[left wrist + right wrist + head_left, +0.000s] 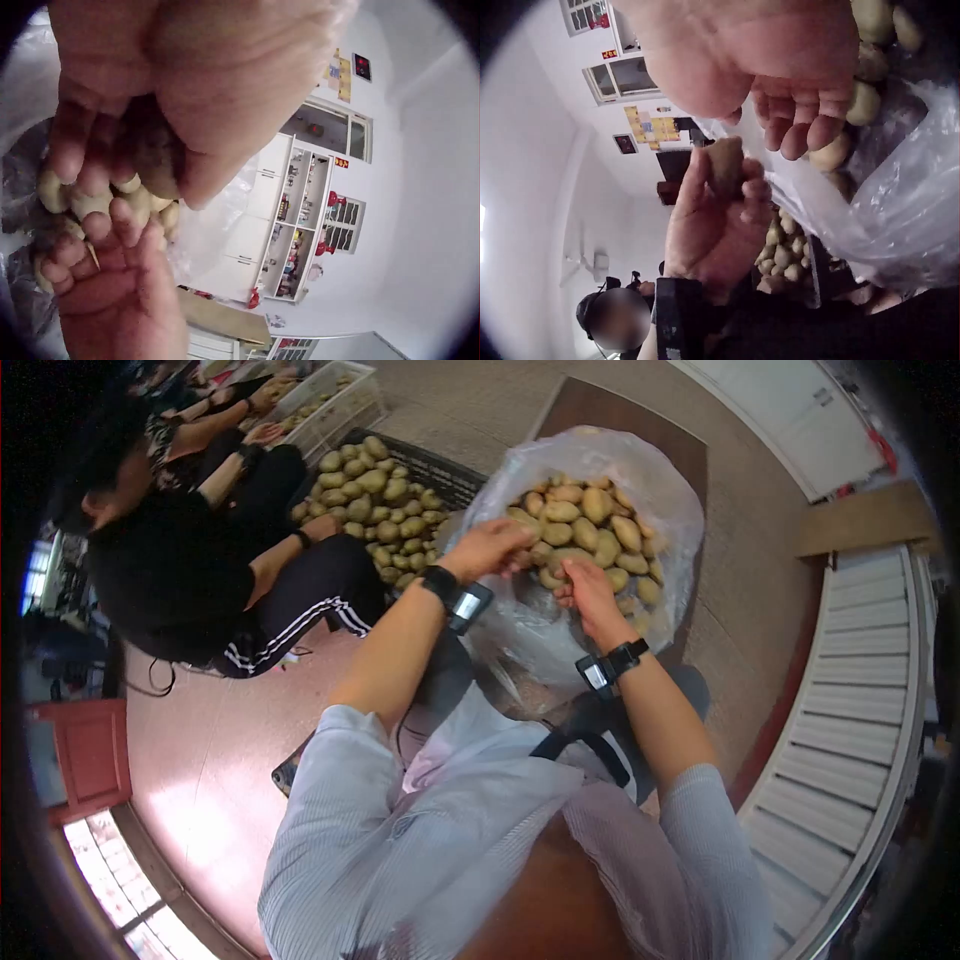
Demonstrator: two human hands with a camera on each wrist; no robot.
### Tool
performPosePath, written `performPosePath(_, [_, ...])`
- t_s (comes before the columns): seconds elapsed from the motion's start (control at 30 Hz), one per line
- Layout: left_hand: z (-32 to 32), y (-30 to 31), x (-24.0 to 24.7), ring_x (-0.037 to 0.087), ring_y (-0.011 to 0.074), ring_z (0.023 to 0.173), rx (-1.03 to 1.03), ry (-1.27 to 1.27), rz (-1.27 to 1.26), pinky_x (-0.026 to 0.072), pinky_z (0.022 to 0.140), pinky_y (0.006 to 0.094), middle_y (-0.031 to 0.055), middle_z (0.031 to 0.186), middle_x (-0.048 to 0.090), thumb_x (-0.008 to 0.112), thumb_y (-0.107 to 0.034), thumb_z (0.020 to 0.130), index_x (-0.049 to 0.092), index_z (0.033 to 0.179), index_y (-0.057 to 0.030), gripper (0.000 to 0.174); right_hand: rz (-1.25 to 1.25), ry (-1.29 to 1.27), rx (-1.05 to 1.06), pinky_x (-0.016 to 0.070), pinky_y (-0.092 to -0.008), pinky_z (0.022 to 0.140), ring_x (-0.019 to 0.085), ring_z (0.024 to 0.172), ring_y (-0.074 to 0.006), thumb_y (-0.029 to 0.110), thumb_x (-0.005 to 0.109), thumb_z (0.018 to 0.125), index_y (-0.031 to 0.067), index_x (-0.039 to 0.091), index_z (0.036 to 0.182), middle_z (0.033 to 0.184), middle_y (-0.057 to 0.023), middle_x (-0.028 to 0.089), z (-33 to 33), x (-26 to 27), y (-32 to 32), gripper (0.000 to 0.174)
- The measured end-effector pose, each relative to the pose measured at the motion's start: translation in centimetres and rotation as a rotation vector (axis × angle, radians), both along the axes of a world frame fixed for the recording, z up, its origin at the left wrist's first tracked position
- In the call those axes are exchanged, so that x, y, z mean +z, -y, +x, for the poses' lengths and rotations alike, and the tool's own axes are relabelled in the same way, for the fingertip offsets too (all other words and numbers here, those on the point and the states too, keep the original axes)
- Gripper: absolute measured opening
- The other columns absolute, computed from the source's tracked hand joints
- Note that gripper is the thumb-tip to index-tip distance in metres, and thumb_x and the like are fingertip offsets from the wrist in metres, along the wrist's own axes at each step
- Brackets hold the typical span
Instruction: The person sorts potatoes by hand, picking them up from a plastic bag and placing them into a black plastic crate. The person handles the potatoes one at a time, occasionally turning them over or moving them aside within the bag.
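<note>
My left hand (492,550) grips a brownish potato (726,166) between thumb and fingers, over the near left side of a clear plastic bag (665,485). In the left wrist view that potato (156,154) is dark and partly covered by the fingers. Close beside it, my right hand (592,598) has its palm turned up and its fingers loosely bent, with nothing in them. Many potatoes (597,507) fill the bag, whose mouth is spread wide below both hands.
Left of the bag lies a black crate (437,468) heaped with potatoes. A person (170,560) crouches beside it, one hand at the potatoes. Farther back stands a white crate (350,410). A brown board (625,415) lies under the bag; a white slatted panel (850,720) stands at right.
</note>
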State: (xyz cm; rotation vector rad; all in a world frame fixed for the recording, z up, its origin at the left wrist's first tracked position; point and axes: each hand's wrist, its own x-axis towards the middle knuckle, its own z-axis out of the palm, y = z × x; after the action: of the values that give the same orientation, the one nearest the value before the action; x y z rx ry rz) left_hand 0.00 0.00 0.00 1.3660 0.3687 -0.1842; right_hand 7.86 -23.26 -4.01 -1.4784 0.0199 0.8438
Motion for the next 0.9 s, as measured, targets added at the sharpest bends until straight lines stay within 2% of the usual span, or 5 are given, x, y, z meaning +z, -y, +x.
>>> performPosePath(0.3, [1.4, -4.9, -4.1, 0.056, 0.0217, 0.067, 0.338, -0.067, -0.239, 0.0492, 0.059, 0.0389, 0.0071, 0.085, 0.054, 0.056, -0.044, 0.093, 0.050, 0.112, -0.0081, 0.041, -0.189, 0.343, -0.328, 0.0430, -0.0239, 0.047, 0.055, 0.060, -0.0104, 0.017, 0.055, 0.093, 0.0071, 0.058, 0.113, 0.089, -0.0033, 0.060, 4.0, -6.1, 7.1, 0.023])
performPosePath(0.47, [1.0, -8.9, -6.8, 0.058, 0.0285, 0.073, 0.601, -0.247, -0.371, 0.0493, 0.058, 0.0436, 0.0144, 0.091, 0.055, 0.049, -0.039, 0.096, 0.050, 0.106, -0.0009, 0.039, -0.647, 1.058, -0.076, 0.0508, -0.0388, 0.077, 0.063, 0.088, -0.0302, 0.012, 0.060, 0.084, 0.0064, 0.056, 0.119, 0.100, -0.0136, 0.063, 4.0, -7.0, 8.7, 0.035])
performPosePath(0.63, [0.3, -9.7, -8.6, 0.057, 0.0254, 0.063, 0.628, -0.262, -0.241, 0.0526, 0.053, 0.0392, 0.0129, 0.081, 0.050, 0.048, -0.028, 0.094, 0.047, 0.103, -0.0018, 0.028, -0.717, 1.097, 0.099, 0.0461, -0.0448, 0.090, 0.057, 0.103, -0.0384, 0.011, 0.059, 0.081, 0.0053, 0.055, 0.120, 0.115, -0.0193, 0.057, 1.8, -5.2, 7.4, 0.039])
performPosePath(0.83, [-1.0, -12.2, -12.0, 0.065, 0.0272, 0.070, 0.255, -0.056, 0.737, 0.0503, 0.061, 0.0383, 0.0145, 0.084, 0.068, 0.060, -0.016, 0.081, 0.066, 0.089, -0.0048, 0.015, -0.806, 1.167, 0.285, 0.0483, -0.0484, 0.085, 0.057, 0.101, -0.0404, 0.012, 0.060, 0.082, 0.0067, 0.052, 0.125, 0.126, -0.0167, 0.051, 0.7, -4.2, 6.4, 0.044])
performPosePath(0.9, [-0.9, -13.7, -13.3, 0.065, 0.0284, 0.072, -0.144, -0.034, 1.502, 0.0502, 0.062, 0.0406, 0.0160, 0.081, 0.067, 0.064, -0.017, 0.079, 0.069, 0.081, -0.0061, 0.012, -0.839, 1.145, 0.311, 0.0488, -0.0491, 0.084, 0.057, 0.100, -0.0410, 0.012, 0.060, 0.082, 0.0074, 0.052, 0.127, 0.128, -0.0156, 0.050, 0.6, -3.8, 6.2, 0.045])
